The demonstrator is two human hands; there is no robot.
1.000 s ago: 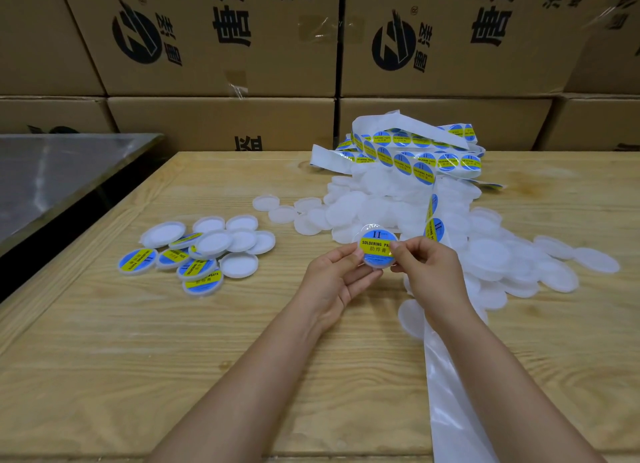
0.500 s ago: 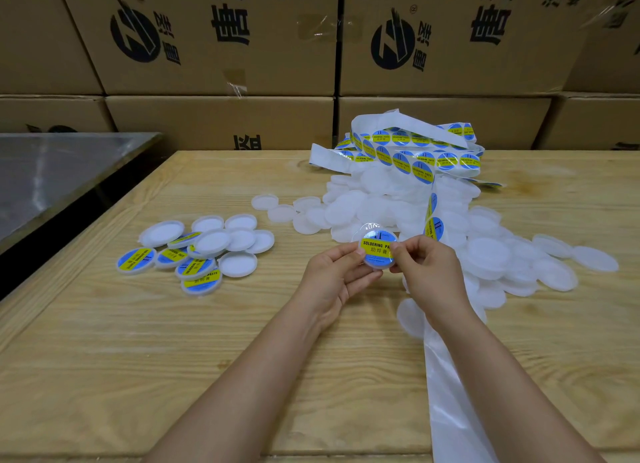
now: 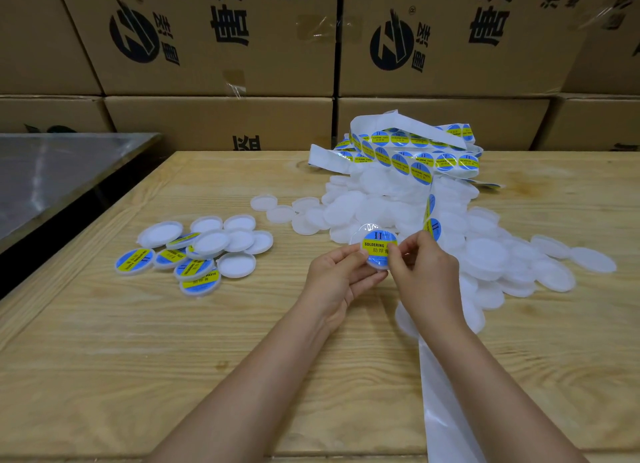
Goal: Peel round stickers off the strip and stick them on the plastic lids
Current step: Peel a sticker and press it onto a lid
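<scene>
Item in work: one translucent plastic lid point(image 3: 367, 228), held above the near-centre of the bench point(image 3: 104, 358), face toward the camera. A round blue and yellow sticker point(image 3: 375, 245) reading "SOLDERING" lies on its face.

The left hand point(image 3: 337, 279) pinches the lid at its left edge, thumb in front and fingers behind. The right hand point(image 3: 424, 272) pinches the right edge, its thumb covering the right part of the sticker. The hands are close together, both clamped on the lid.

The strip point(image 3: 412, 156) lies bundled at the far centre-right, many stickers on it. One run descends to just behind the right hand; whether that hand also holds it cannot be told. Bare white backing point(image 3: 446, 410) runs under the right forearm to the near edge.

A heap of bare lids point(image 3: 381, 202) spreads below the bundle and to the right. A smaller group of finished lids point(image 3: 194, 254), some sticker-up, lies well apart on the left.

Printed cartons point(image 3: 207, 46) are stacked along the far side. A metal surface point(image 3: 52, 171) stands at far left.
</scene>
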